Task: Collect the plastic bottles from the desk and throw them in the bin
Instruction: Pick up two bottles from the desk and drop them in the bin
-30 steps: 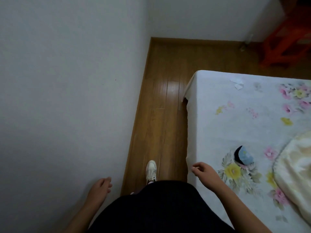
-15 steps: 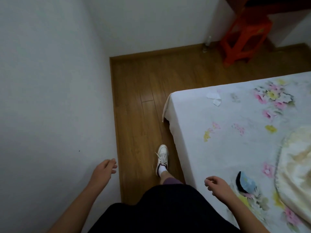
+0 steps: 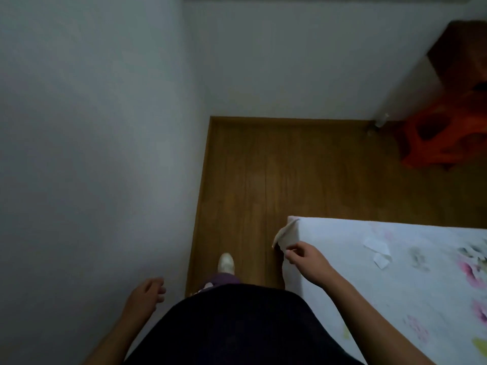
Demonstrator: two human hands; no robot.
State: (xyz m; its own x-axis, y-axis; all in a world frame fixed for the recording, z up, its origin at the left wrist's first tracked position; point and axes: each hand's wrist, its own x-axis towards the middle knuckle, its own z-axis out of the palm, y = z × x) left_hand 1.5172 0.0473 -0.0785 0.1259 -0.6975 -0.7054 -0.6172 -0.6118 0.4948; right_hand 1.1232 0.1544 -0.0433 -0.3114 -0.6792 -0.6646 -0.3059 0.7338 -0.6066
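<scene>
No bin shows in the head view. A small clear bottle [image 3: 380, 121] seems to stand on the floor by the far wall, too blurred to be sure. The corner of a brown desk [image 3: 458, 48] is at the upper right. My left hand [image 3: 147, 291] hangs empty near the left wall, fingers loosely curled. My right hand [image 3: 305, 256] is over the near corner of the bed [image 3: 342, 272], fingers loosely bent and holding nothing.
A narrow strip of wooden floor [image 3: 250, 180] runs between the white wall [image 3: 92, 154] and the bed with its flowered sheet. An orange plastic stool [image 3: 445, 138] stands at the far right under the desk. Pieces of white paper [image 3: 376, 248] lie on the sheet. My white shoe [image 3: 226, 262] is on the floor.
I have walked forward along the bed; its corner is now near my right hand. The dark and blue object on the sheet has dropped out of view. The stool and desk look closer.
</scene>
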